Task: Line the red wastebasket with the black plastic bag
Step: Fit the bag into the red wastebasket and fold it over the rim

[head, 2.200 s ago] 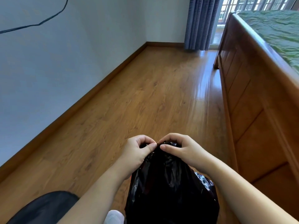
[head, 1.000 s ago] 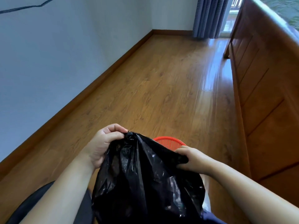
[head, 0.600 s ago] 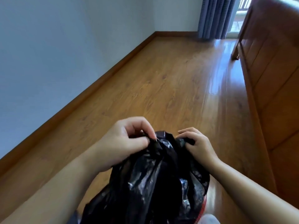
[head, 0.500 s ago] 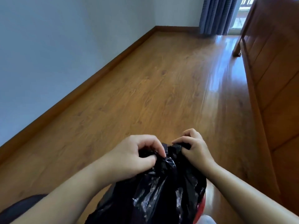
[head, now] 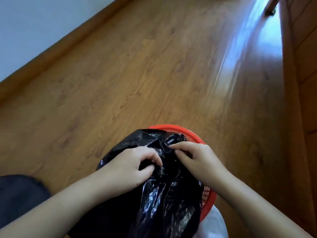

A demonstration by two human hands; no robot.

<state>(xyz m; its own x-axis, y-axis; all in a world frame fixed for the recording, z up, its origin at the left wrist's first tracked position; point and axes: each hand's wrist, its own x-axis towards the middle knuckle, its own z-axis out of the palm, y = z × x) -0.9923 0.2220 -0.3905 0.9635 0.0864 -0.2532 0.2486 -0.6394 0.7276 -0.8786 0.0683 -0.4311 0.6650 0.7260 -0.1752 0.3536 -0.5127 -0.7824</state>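
Note:
The black plastic bag (head: 159,200) lies crumpled over the red wastebasket (head: 208,198), which stands on the floor at the bottom centre. Only the basket's far rim and right mesh wall show; the bag hides the rest. My left hand (head: 132,166) pinches a fold of the bag near its top, fingers closed on the plastic. My right hand (head: 197,160) pinches the bag's top edge just to the right, a few centimetres from the left hand.
Wooden floor (head: 137,74) stretches ahead, with a wall and wooden skirting (head: 51,52) on the left. A wooden bed frame (head: 305,83) runs along the right. My dark-clothed knee (head: 18,194) is at the lower left; something white (head: 216,225) sits beside the basket.
My view has tilted down and the hands have lowered with the bag onto the red wastebasket, whose rim now shows. Both hands still pinch the bag's top close together.

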